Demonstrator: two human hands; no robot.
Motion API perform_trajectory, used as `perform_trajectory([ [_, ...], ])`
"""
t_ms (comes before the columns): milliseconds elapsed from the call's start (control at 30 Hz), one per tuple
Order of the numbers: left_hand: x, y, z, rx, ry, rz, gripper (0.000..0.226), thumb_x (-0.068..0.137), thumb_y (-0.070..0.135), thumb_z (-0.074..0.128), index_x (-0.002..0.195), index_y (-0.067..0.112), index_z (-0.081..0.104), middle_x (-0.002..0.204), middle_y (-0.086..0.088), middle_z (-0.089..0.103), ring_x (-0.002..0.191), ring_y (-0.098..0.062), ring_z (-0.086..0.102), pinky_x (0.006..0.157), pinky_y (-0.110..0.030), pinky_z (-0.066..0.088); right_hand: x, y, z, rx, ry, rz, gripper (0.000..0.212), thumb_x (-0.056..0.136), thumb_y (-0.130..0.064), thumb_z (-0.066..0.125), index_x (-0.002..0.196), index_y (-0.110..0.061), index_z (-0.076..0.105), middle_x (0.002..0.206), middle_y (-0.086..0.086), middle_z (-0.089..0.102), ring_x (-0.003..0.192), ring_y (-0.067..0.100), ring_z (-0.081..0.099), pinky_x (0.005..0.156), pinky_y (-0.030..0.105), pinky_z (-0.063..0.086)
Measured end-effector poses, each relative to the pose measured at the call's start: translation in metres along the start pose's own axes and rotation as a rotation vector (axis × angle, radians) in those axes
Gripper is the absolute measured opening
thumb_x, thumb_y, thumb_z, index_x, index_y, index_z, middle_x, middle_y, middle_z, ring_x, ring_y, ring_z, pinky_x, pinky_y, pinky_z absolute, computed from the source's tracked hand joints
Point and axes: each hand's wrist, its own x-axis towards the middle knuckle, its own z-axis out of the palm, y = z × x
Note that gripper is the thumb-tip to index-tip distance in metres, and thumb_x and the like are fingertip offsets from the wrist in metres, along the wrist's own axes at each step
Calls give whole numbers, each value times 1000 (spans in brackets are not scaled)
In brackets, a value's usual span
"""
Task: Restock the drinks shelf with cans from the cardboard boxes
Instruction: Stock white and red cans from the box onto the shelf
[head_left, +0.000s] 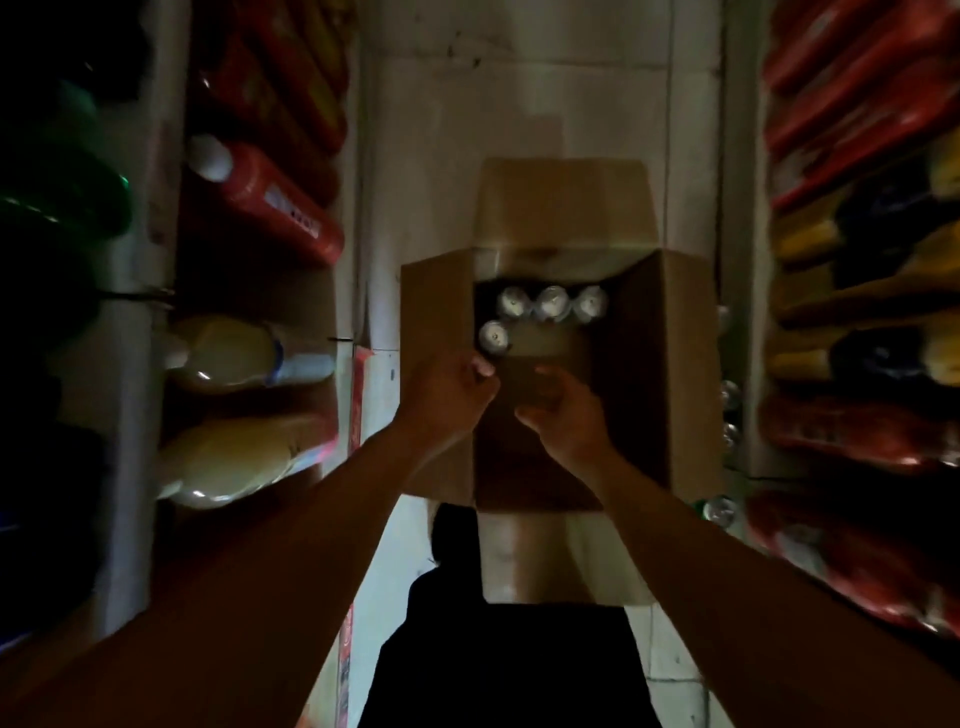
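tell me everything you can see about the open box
The box is plain brown cardboard, standing on the pale floor in the aisle between the shelves, all four flaps folded outward. Inside are four cans seen from above by their silver tops: three in a row at the far wall, one nearer on the left. The rest looks dark. The left hand and right hand reach in over the near part; contact is unclear.

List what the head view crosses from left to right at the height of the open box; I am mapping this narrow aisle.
Green bottles → pale yellow bottles → cardboard box holding cans → loose cans → dark and yellow packs.
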Motion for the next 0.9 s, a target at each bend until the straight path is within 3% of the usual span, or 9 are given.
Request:
perform_trajectory([
  [100, 35, -26, 11, -64, 29, -15, 13, 90, 17, 68, 101, 22, 63, 95, 7, 62, 94, -9, 60, 79, -16, 42, 67, 19, 27, -156, -52, -102, 60, 87, 4, 63, 143, -7, 45, 135, 18, 57, 124, 31, 55, 100, 22, 38],
  [167, 50, -44, 16, -63, 20, 16, 13, 90, 16, 68, 101, 21, 62, 85, 5, 63, 83, -6, 61, 72, -15, 44, 116, 27, 47, -268, -102, -124, 61, 92, -1, 55, 149, -15, 37, 136, 24, 52, 122, 38, 53, 100, 36, 42],
  [300, 63, -68, 21, 19, 63, 132, 19, 86, 13, 71, 102, 20, 64, 73, 15, 57, 68, 13, 55, 61, -2, 38, 190, 41, 90, -328, -107, -172, 46, 100, -18, 40, 144, -7, 42, 141, 24, 46, 128, 38, 45, 102, 38, 37],
  [500, 65, -75, 25, 30, 96, 208, 33, 76, 9, 79, 103, 22, 65, 74, 16, 58, 77, 20, 55, 55, -3, 31, 215, 57, 108, -341, -15, -174, 39, 94, -30, 49, 122, -4, 57, 119, 25, 61, 110, 38, 58, 89, 42, 46],
  [633, 57, -69, 21, 79, 34, 171, 51, 70, 19, 86, 113, 26, 59, 72, 17, 53, 65, 11, 53, 58, -4, 37, 173, 44, 76, -208, 47, -152, 39, 72, -49, 62, 97, -19, 62, 91, 8, 69, 85, 27, 66, 73, 29, 49],
  [667, 55, -67, 20, 71, 16, 136, 59, 67, 21, 87, 117, 27, 57, 75, 14, 55, 64, 6, 54, 59, -6, 38, 157, 39, 65, -145, 77, -146, 34, 72, -43, 71, 94, -19, 63, 87, 2, 68, 82, 20, 66, 69, 17, 46],
  [733, 40, -48, 21, 43, -28, 110, 78, 62, 22, 91, 129, 26, 51, 91, 8, 60, 74, 1, 56, 65, -6, 41, 110, 22, 28, 43, 120, -102, 30, 73, -23, 83, 99, -17, 70, 90, -4, 69, 82, 12, 67, 66, 8, 49],
  [800, 23, -19, 20, 93, -35, 178, 99, 55, 28, 94, 140, 22, 43, 120, 3, 56, 101, -7, 58, 82, -6, 42, 58, -2, -13, 261, 119, -30, 31, 72, -14, 85, 100, -17, 72, 92, 0, 73, 80, 17, 73, 59, 29, 60],
  [900, -12, 59, 7, 196, -60, 399, 114, 47, 56, 85, 144, 15, 41, 141, -7, 48, 130, -23, 48, 108, -38, 41, -34, -62, -90, 415, 136, -9, 26, 73, -12, 84, 97, -13, 73, 91, 5, 74, 77, 19, 74, 55, 39, 61],
])
